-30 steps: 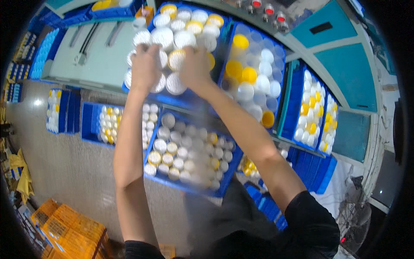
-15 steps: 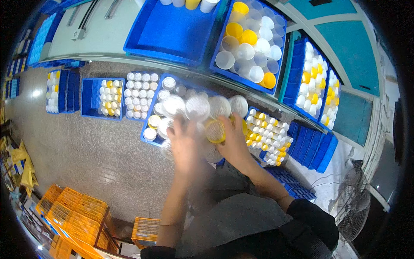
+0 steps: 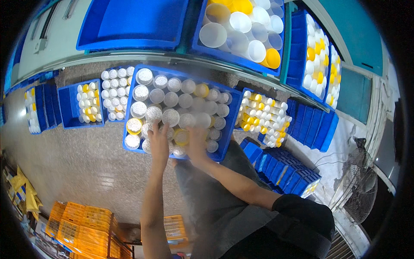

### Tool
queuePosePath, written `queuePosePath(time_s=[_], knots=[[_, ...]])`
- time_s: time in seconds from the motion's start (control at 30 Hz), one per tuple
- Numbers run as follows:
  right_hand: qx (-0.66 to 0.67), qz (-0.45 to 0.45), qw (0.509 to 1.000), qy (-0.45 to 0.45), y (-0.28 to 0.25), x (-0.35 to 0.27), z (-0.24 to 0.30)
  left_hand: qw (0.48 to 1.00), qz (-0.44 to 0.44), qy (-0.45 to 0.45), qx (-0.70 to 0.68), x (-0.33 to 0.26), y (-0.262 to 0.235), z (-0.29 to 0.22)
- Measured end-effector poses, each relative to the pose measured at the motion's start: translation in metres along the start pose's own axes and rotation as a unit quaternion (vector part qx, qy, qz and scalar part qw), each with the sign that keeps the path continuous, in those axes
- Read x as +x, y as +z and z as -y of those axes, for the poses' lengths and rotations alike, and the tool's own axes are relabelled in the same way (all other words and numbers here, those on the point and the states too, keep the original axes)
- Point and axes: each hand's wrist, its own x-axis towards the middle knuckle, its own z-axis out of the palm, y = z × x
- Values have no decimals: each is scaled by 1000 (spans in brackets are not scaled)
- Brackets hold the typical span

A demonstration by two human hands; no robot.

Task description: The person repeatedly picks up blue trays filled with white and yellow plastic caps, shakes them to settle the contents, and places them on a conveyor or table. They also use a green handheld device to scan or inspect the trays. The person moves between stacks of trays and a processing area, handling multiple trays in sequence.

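Observation:
A blue crate (image 3: 233, 116) in front of me holds rows of round cups, mostly white or clear, with a few yellow ones. Many of the cups have speckled tops. Over its near rows my left hand (image 3: 158, 140) has its fingers stretched out and apart, touching or just above the cups next to a speckled cup (image 3: 153, 114). Close beside a yellow-rimmed cup (image 3: 181, 137), my right hand (image 3: 198, 144) is smeared by motion, so its fingers do not show clearly.
Beyond the crate, a raised bench edge (image 3: 129, 55) bears a blue tray (image 3: 133, 21) and a crate of larger cups (image 3: 241, 54). More cup-filled crates stand left and right. Orange crates (image 3: 84, 224) are at lower left, a floor fan (image 3: 362, 181) at right.
Both hands have come down toward the near rows. The bunched cups in and around them now sit in rows in the crate. The view has shifted toward the bench.

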Motion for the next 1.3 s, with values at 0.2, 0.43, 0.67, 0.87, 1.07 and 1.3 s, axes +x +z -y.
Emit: queuePosePath(time_s=[0.2, 0.43, 0.67, 0.87, 1.07, 1.3], knots=[[-6, 32, 999, 16, -7, 13, -4, 997, 45, 8, 58, 5, 9, 33], [-67, 107, 992, 18, -7, 19, -7, 992, 119, 32, 9, -5, 13, 21], [-109, 136, 985, 9, -11, 26, -11, 990, 136, 35, 21, -1, -2, 26], [-56, 112, 991, -42, -9, 28, -18, 983, 155, -3, 97, -3, -11, 10], [-39, 127, 990, -54, -24, 33, -28, 973, 161, -78, 147, 2, 6, -7], [-25, 118, 991, -59, -17, 42, -38, 996, 82, -43, -5, -3, 4, 13]])
